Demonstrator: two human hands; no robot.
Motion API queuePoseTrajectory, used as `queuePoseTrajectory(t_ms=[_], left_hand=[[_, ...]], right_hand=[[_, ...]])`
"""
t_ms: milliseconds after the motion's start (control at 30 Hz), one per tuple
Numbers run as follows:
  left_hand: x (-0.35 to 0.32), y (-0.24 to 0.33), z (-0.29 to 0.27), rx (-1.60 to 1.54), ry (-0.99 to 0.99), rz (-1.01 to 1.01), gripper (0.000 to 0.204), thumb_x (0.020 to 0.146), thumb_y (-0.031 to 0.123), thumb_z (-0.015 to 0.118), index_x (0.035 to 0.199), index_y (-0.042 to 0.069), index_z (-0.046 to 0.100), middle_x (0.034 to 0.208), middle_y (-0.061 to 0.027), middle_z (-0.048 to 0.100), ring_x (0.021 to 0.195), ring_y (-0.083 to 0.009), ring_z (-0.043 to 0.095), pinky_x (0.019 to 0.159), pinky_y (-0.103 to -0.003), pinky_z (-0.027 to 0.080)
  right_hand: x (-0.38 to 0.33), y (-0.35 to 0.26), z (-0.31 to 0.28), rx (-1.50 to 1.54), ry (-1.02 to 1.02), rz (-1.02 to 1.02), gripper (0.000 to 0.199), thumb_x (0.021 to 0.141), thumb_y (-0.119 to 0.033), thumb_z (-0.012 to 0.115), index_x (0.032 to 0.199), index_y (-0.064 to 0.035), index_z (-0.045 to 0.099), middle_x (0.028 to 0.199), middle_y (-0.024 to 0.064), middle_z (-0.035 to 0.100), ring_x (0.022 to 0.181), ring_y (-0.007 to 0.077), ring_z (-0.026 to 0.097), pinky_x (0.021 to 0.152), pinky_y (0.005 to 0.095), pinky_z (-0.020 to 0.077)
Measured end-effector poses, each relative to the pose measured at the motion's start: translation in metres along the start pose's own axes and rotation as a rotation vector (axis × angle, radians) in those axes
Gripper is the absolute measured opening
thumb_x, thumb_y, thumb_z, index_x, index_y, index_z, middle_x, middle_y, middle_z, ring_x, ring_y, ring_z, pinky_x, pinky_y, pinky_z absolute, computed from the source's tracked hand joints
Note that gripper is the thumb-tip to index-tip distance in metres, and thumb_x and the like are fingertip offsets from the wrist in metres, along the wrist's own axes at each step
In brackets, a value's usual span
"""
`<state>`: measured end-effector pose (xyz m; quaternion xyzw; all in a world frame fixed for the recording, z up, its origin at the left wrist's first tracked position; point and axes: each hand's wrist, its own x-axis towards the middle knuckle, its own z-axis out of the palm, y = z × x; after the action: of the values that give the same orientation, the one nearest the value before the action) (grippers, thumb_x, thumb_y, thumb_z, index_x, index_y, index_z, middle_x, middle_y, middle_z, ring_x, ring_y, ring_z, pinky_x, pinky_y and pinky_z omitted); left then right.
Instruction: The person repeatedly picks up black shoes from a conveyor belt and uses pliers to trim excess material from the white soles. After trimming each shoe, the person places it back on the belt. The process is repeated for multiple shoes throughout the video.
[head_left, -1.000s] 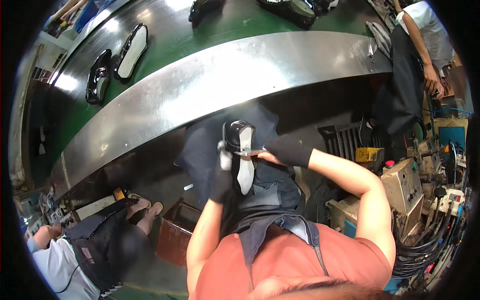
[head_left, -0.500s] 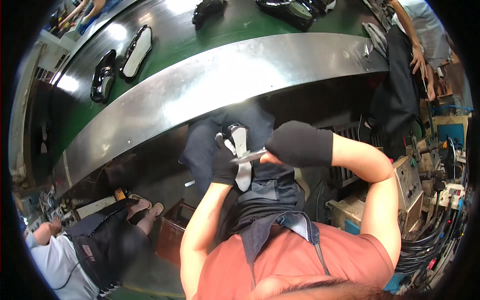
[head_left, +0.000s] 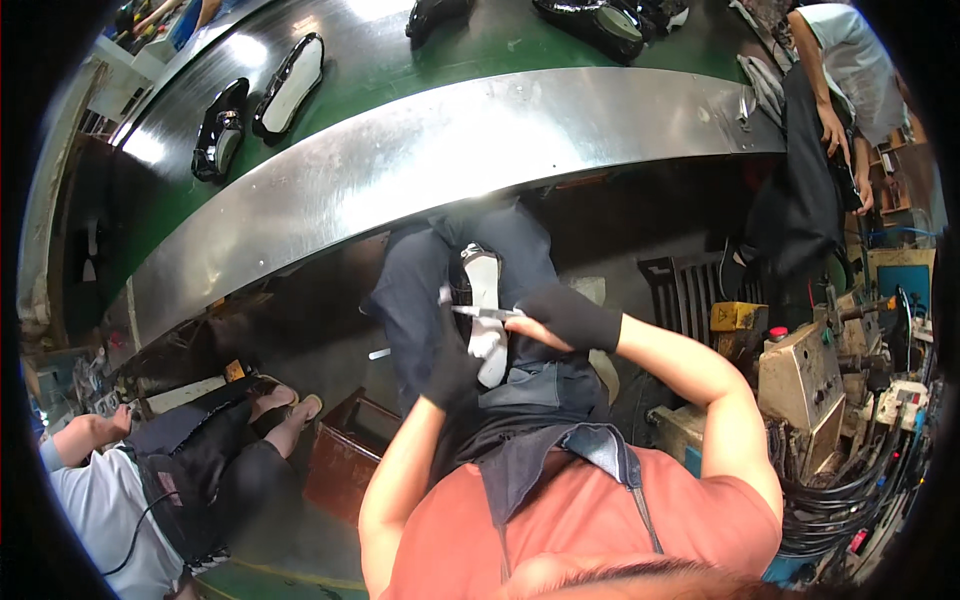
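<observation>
Right now I am sitting with the shoe (head_left: 484,318) resting sole-up on my lap, just below the steel edge of the conveyor table (head_left: 450,150). My left hand (head_left: 452,362), in a black glove, is closed around the heel end and is bracing it against my thigh. My right hand (head_left: 565,318), gloved too, is curled shut on a thin metal blade (head_left: 482,312) that is lying across the pale sole. Whether its tip is biting into the sole or only resting on it, I cannot tell from here. To do this well, I am judging that I should be keeping the left grip firm so the shoe is not rocking, holding the blade flat and low, and drawing it away from the fingers (head_left: 447,318) that are sitting close beside it. A slip toward my left thumb is the risk, so short, controlled strokes are serving better than force.
</observation>
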<state>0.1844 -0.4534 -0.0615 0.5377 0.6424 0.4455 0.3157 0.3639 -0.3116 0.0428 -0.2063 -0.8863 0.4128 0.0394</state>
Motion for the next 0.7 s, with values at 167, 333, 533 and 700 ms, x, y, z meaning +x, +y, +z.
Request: queuePoseTrajectory(t_ms=[167,333,533,700], left_hand=[[-0.072,-0.008,0.035,-0.063,0.245,-0.260,0.075,0.085,0.017,0.071,0.143,-0.004,0.029,0.142,-0.0206,0.041,0.132,-0.0282,0.042,0.109,-0.038,0.034],[-0.026,0.016,-0.001,0.285,0.208,-0.115,0.037,0.090,0.018,0.064,0.117,-0.006,0.057,0.100,-0.0213,0.066,0.087,-0.0309,0.067,0.077,-0.038,0.053],[-0.006,0.045,-0.046,0.477,-0.350,-0.229,0.056,0.080,0.025,0.071,0.123,-0.007,0.054,0.105,-0.0298,0.064,0.083,-0.0419,0.066,0.068,-0.045,0.053],[-0.027,0.062,-0.042,0.290,-0.140,-0.220,0.074,0.074,0.029,0.076,0.131,-0.009,0.048,0.126,-0.0304,0.055,0.117,-0.0387,0.055,0.099,-0.043,0.043]], right_hand=[[-0.014,0.017,0.009,-0.031,-0.179,0.258,0.052,0.098,-0.045,0.045,0.079,-0.0004,0.064,0.077,0.0257,0.061,0.072,0.0439,0.059,0.065,0.0470,0.0451],[-0.039,0.026,0.008,0.111,-0.272,0.333,0.055,0.098,-0.050,0.045,0.085,-0.0006,0.066,0.078,0.0243,0.063,0.071,0.0410,0.061,0.065,0.0447,0.0461],[-0.022,0.015,0.003,0.194,-0.458,0.403,0.061,0.097,-0.056,0.039,0.090,-0.0020,0.067,0.080,0.0228,0.065,0.074,0.0397,0.063,0.068,0.0436,0.0475],[-0.003,-0.012,0.020,-0.032,-0.448,0.278,0.054,0.096,-0.049,0.044,0.087,-0.0027,0.069,0.084,0.0235,0.066,0.078,0.0409,0.064,0.069,0.0480,0.0478]])
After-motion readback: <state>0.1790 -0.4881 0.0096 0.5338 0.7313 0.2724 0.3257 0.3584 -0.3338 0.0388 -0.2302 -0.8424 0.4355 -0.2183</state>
